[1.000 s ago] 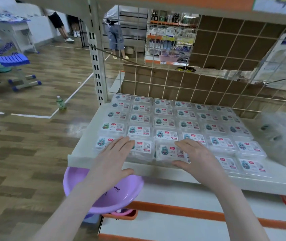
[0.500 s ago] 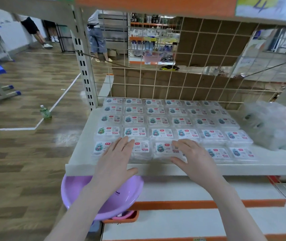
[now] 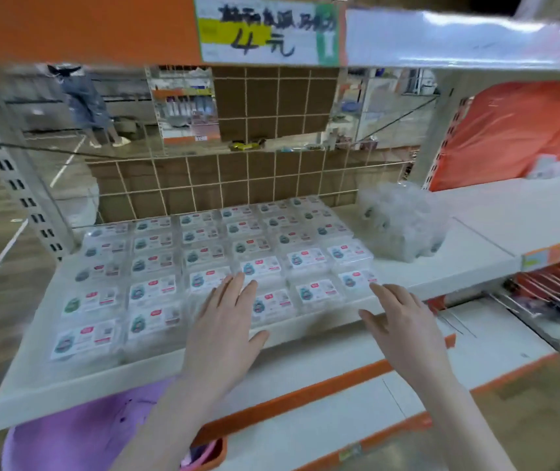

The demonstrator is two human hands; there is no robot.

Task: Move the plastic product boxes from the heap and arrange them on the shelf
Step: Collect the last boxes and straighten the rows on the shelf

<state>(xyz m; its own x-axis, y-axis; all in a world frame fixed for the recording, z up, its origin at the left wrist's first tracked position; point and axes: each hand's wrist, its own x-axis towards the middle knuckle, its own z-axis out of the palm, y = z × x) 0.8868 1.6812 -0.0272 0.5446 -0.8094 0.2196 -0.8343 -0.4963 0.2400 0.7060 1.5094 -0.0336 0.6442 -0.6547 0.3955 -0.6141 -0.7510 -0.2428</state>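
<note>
Several clear plastic product boxes [image 3: 156,263] with white labels lie flat in neat rows on the white shelf [image 3: 78,385]. A heap of the same boxes in clear wrap [image 3: 404,222] sits on the shelf to the right of the rows. My left hand [image 3: 224,324] is open, fingers straight, over the front row near its middle. My right hand [image 3: 397,321] is open at the shelf's front edge, just right of the front-right boxes, holding nothing.
A wire grid back panel [image 3: 238,178] closes the shelf's rear. An upper shelf with a price sign [image 3: 268,28] hangs overhead. A purple basin [image 3: 78,436] sits below the shelf at left. Orange packaging [image 3: 516,130] fills the neighbouring bay. A person [image 3: 85,103] stands in the far aisle.
The view has swung to the right and the heap has come nearer the middle. Both hands have shifted right along the front row; the right hand has left the boxes.
</note>
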